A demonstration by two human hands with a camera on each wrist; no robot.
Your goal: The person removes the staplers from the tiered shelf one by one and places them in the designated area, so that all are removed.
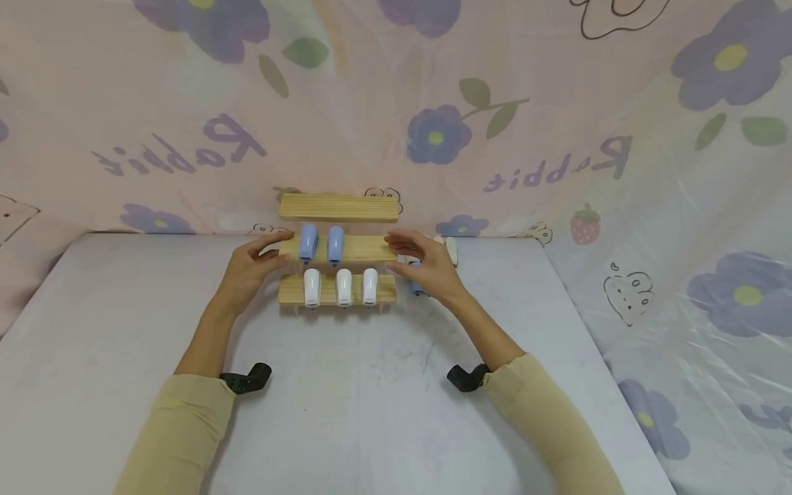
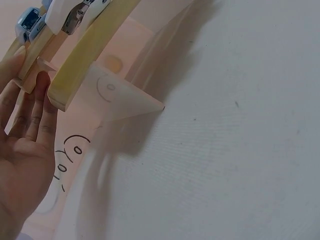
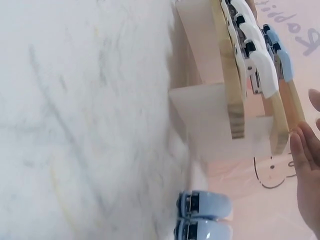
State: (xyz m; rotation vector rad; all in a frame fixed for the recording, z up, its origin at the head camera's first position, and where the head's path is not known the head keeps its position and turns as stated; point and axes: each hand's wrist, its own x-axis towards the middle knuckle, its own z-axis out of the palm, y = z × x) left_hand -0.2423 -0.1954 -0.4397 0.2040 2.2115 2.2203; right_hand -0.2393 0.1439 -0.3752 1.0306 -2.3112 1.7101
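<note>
A three-step wooden rack with pale translucent side supports stands on the table; its front board (image 1: 291, 292) carries three small white staplers (image 1: 344, 287). Two blue staplers (image 1: 335, 245) stand on the middle board (image 1: 365, 249). At the rack's left end, my left hand (image 1: 244, 271) grips the middle board, thumb and fingers about its edge, as the left wrist view (image 2: 25, 150) also shows. My right hand (image 1: 430, 265) is at the opposite end, fairly straight fingertips (image 3: 298, 142) touching the wood, thumb held apart. The top board (image 1: 339, 207) bears nothing.
Beside the rack's right end, two more blue staplers (image 3: 205, 220) lie on the white table (image 1: 346, 426), partly hidden by my right hand in the head view. A white item (image 1: 452, 251) shows behind that hand. A flower-printed curtain (image 1: 346, 137) hangs close behind the rack.
</note>
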